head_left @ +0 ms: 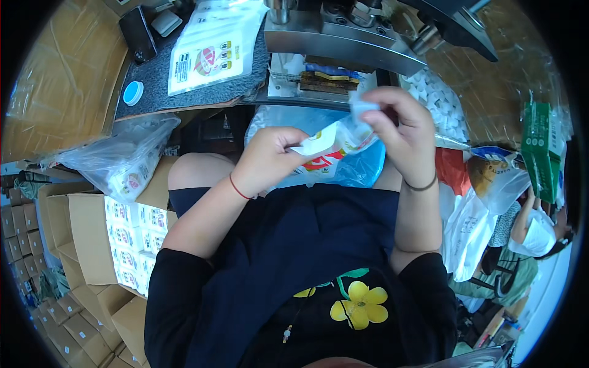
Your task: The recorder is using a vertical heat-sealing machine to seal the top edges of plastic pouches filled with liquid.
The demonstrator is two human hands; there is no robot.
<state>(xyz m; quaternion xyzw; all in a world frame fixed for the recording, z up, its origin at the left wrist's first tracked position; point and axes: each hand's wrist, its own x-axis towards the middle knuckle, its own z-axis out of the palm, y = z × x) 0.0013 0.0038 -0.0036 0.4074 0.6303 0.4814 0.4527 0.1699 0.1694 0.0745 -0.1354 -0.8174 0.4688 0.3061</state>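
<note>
My left hand pinches one edge of a white plastic pouch with red and yellow print, held above my lap. The pouch is bent and tilted. At its right end, my right hand has its thumb and index finger closed around a small pale piece, blurred by motion. I cannot tell whether this piece is part of the pouch or separate. Beyond my hands stands a metal press, with a low bed of brown and blue strips beneath its head.
A stack of flat printed pouches lies on the grey mat, near a blue cap and a phone. Small white plastic pieces are heaped right of the press. An open carton holds packed pouches at left. Another person sits far right.
</note>
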